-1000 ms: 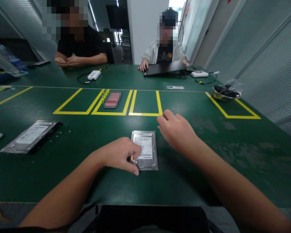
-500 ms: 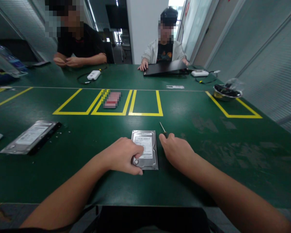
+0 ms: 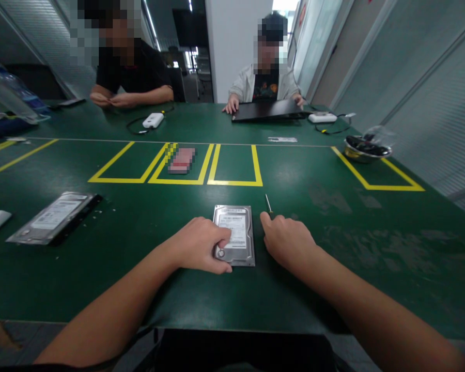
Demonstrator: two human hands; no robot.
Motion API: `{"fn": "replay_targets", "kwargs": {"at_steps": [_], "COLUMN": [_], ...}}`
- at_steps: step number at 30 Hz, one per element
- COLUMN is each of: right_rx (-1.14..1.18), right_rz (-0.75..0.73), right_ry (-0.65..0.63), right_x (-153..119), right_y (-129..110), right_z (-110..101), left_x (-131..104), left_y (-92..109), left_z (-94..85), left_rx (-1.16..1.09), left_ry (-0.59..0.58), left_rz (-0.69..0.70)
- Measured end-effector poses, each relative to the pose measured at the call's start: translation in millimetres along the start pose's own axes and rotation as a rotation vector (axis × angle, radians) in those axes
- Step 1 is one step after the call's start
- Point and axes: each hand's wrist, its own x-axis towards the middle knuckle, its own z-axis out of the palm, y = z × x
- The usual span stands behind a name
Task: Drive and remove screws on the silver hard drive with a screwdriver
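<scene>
A silver hard drive (image 3: 238, 238) with a white label lies flat on the green table (image 3: 112, 279), in front of me. My left hand (image 3: 203, 243) grips its left side, with the thumb at the near edge and a finger over the label. To the right of the drive, apart from it, my right hand (image 3: 287, 235) is closed around a screwdriver (image 3: 268, 203). The thin metal shaft points away from me, and the handle is mostly hidden in the fist.
Another hard drive (image 3: 56, 217) in clear wrapping lies at the left, small bits beside it. Yellow tape frames, one holding a blurred pink item (image 3: 182, 160), cross the table. A metal bowl (image 3: 366, 150) stands at the right. Two people sit opposite, one holding a black laptop (image 3: 269, 110).
The screwdriver and my right hand have shifted slightly right, a little farther from the drive, and the shaft points more directly away. My left hand keeps its grip. The whole view has shifted slightly.
</scene>
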Motion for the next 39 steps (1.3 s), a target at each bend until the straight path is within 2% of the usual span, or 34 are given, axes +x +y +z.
{"fn": "replay_targets", "kwargs": {"at_steps": [5,22,25,27,30,33,39], "right_rx": [0.018,0.029,0.017,-0.008,-0.011,0.055,0.148], "right_rz": [0.019,0.106,0.123,0.12,0.029,-0.149,-0.463], "right_ry": [-0.006,0.011,0.043,0.126,0.313,0.428,0.432], "right_x": [2,12,11,8,3,-1,-6], "right_y": [0,8,9,9,4,-4,-15], "right_z": [0,-3,-4,-6,-7,-3,9], "left_x": [1,1,1,1,1,0,-5], "left_y": [-1,4,5,5,6,7,8], "left_z": [1.7,-2.0,-3.3,-4.4,-5.5,-6.3,-16.4], "left_rx": [0.001,-0.039,-0.044,-0.05,-0.053,-0.054,-0.132], "left_ry": [0.024,-0.003,-0.013,-0.02,-0.025,-0.026,-0.049], "left_rz": [-0.003,-0.019,-0.026,-0.024,-0.011,-0.002,0.029]}}
